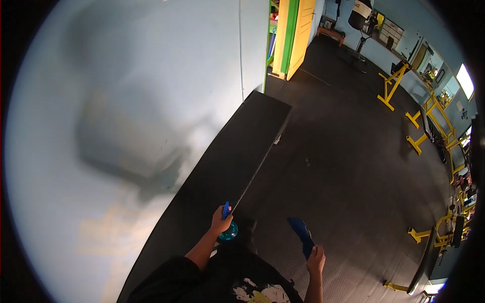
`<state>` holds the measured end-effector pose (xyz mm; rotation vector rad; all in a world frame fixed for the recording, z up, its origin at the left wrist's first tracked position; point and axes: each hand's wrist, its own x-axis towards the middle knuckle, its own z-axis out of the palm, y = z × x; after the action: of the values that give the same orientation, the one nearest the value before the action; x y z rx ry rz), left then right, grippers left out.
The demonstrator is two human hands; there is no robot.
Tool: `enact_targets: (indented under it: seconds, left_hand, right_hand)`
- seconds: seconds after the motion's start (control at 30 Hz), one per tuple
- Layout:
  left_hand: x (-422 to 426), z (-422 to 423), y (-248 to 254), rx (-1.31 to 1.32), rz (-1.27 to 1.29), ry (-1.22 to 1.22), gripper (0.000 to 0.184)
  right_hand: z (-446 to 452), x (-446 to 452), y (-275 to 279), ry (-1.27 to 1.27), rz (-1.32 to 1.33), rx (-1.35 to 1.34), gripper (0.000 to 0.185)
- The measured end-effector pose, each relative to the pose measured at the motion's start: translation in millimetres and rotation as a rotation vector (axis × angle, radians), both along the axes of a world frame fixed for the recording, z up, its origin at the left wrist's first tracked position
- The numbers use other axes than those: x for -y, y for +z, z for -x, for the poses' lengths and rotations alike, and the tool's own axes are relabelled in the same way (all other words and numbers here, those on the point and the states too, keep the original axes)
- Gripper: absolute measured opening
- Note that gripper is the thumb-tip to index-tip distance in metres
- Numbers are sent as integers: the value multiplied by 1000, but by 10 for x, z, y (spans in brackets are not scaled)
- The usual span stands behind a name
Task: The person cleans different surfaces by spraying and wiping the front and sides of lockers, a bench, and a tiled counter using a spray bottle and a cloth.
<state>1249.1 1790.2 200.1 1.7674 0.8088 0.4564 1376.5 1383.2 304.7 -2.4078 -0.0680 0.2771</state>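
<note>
My left hand [221, 221] is wrapped round the neck of a spray bottle with a blue trigger head [226, 208] and a teal, see-through body [229, 232]. The bottle is above the near end of a long black raised ledge [222, 166] along the wall. To the right, my right hand [316, 259] grips a dark blue cloth [302, 236] by its lower end, and the rest of it sticks up and to the left. Both hands are in front of my body, apart from each other.
A pale blue wall [126, 65] stands on my left, with a yellow door [300, 38] ajar beyond it. Black matting [343, 166] covers the floor. Yellow-framed gym equipment [391, 91] lines the right side, and a punching bag [358, 17] stands at the back.
</note>
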Motion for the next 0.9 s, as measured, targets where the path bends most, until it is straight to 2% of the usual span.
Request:
enact_targets:
  seconds: [0.07, 0.17, 0.23, 0.3, 0.33, 0.4, 0.47, 0.57, 0.63, 0.73, 0.9]
  left_hand:
    - [-108, -356, -45, -54, 46, 24, 25]
    - [-189, -912, -294, -35, 121, 48, 26]
    - [-272, -1261, -379, -75, 102, 54, 26]
    - [-393, -1677, -432, -127, 94, 61, 26]
    - [-451, -1926, -447, -54, 176, 29, 24]
    - [-554, -2260, -425, 6, 283, -2, 23]
    - [-709, -2669, -411, 95, 218, -75, 21]
    - [-937, -3290, -469, 6, 337, -10, 21]
    - [-1002, -3634, -494, 23, 271, 8, 21]
    - [-1128, -4213, -427, 62, 204, 49, 20]
    - [-1204, -4984, -442, -50, 133, 39, 20]
  right_hand:
    - [-230, -154, -28, -44, -24, -4, 24]
    - [-671, -368, -244, -45, -7, 145, 25]
    - [-912, -534, -270, -80, -31, -18, 24]
    - [-1210, -650, -349, -72, 19, -44, 24]
    - [-1395, -663, -373, -66, 57, -72, 24]
    - [-1708, -738, -210, -58, 104, -110, 24]
    - [-2109, -827, -107, -53, 129, -116, 24]
    - [-2654, -845, 13, -52, 167, -176, 24]
    - [-3084, -942, 62, -196, 152, -82, 23]
    - [-3581, -933, -129, -251, 139, -90, 22]
    - [-4437, -1226, -349, -207, 77, -86, 23]
